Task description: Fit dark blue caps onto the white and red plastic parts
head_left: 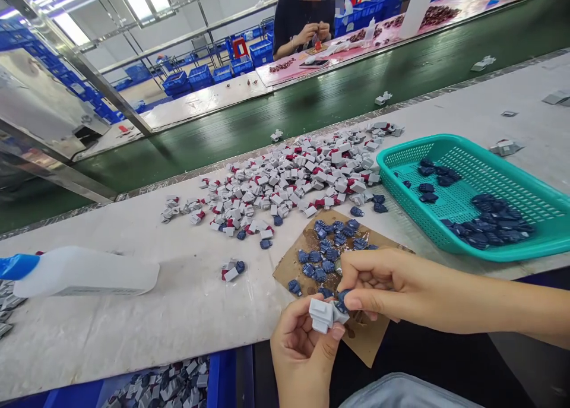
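Note:
My left hand [305,351] is closed round a light grey plastic part [321,316], held just above the table's near edge. Between the thumb and forefinger of my right hand [378,283] is a small dark blue plastic piece [342,301], which touches the right side of the grey part. Whether the two are joined, I cannot tell. Beneath the hands lies a brown cardboard sheet [289,262] with wet-looking patches, and several dark blue pieces [329,253] are spread over it.
Behind the cardboard spreads a heap of grey and dark red parts [285,179]. A teal basket [401,209] holding blue pieces stands right; a white bottle [98,271] lies left. A blue bin [216,378] sits below. Beyond the green conveyor [222,129] another person [289,22] works.

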Demonstrator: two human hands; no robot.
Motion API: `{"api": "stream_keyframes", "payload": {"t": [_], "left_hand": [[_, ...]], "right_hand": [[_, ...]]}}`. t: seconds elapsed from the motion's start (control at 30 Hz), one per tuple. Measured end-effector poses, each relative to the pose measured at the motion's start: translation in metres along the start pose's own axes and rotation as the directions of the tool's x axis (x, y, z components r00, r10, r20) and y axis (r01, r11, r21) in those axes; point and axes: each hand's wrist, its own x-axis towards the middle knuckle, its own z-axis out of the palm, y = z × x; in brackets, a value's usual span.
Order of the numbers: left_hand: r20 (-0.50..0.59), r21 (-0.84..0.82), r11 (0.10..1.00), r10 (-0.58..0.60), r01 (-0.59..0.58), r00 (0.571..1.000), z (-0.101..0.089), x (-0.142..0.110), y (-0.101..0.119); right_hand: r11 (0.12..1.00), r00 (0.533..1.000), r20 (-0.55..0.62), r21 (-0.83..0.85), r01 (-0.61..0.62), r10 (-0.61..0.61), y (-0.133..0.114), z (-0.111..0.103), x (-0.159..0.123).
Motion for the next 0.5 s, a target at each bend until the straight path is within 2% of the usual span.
{"api": "stream_keyframes", "payload": {"t": [0.23,0.4,0.5], "left_hand": [[0.074,0.155,0.983,0.09,-0.101,0.993,0.002,-0.003,0.001],[0.075,0.116,0.989,0.085,-0.094,0.994,0.006,-0.004,-0.004],[0.103,0.147,0.987,0.054,-0.069,0.993,0.005,-0.004,-0.005]], "right_hand": [[0.976,0.996,0.026,-0.195,0.094,-0.09,0.0,-0.008,0.0],[0.99,0.99,0.045,-0.033,0.138,-0.136,0.02,-0.004,0.004],[0.984,0.988,0.122,0.159,0.075,-0.095,0.034,0.01,0.005]]}}
